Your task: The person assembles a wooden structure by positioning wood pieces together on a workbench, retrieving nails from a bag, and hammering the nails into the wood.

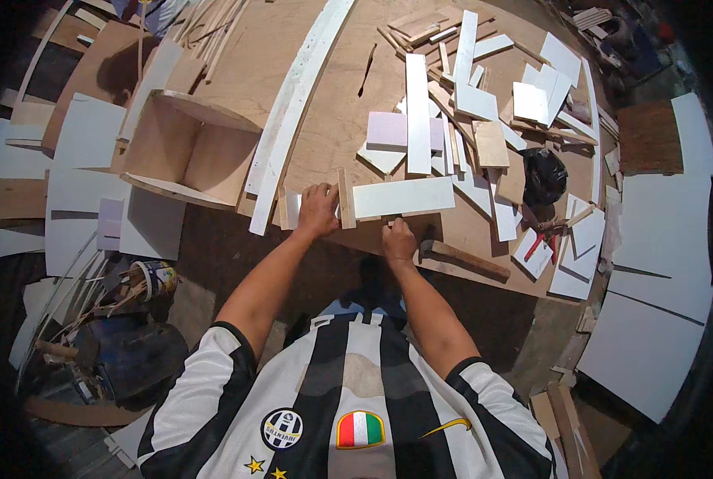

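Observation:
A narrow white board lies along the near edge of the workbench, with a wooden strip standing across it. A second short strip sits near its left end. My left hand is closed over the board between these two strips, fingers bent over it. Just below the board's near edge, my right hand is closed with its fingertips together. Something small and dark shows at those fingertips, too little of it to name. A hammer with a wooden handle rests on the bench to the right of that hand.
Left on the workbench stands an open wooden box, beside a long white plank. Offcuts pile up at the right around a black plastic bag and red-handled pliers. White panels lean farther right; a bucket stands lower left.

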A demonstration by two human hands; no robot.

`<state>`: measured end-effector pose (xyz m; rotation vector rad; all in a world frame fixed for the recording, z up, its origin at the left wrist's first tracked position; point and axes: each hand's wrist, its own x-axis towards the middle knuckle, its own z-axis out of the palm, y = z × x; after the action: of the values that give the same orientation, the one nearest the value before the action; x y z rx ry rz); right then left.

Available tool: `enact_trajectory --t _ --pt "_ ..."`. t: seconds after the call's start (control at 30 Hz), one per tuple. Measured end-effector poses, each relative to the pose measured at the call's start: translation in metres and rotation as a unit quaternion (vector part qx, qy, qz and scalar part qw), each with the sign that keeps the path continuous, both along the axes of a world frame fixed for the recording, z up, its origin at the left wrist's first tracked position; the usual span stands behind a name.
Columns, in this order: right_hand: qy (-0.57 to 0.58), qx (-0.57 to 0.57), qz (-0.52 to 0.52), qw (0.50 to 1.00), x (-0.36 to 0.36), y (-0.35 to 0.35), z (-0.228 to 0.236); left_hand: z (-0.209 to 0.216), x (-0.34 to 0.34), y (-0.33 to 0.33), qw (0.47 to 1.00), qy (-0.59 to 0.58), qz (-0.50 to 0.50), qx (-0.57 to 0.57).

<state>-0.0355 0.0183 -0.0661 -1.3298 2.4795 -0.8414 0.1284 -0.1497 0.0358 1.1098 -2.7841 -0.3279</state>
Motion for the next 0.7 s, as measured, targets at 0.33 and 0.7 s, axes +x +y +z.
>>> enact_trajectory --t 0.33,0.7 --pt "-0.086 0.170 -0.016 0.982 -0.012 -0.003 0.042 0.006 -0.001 0.002 1.000 -0.001 0.003 0.000" --pt "-0.083 0.101 -0.003 0.991 -0.008 -0.001 0.040 -0.006 0.006 -0.002 1.000 -0.002 0.015 -0.001"
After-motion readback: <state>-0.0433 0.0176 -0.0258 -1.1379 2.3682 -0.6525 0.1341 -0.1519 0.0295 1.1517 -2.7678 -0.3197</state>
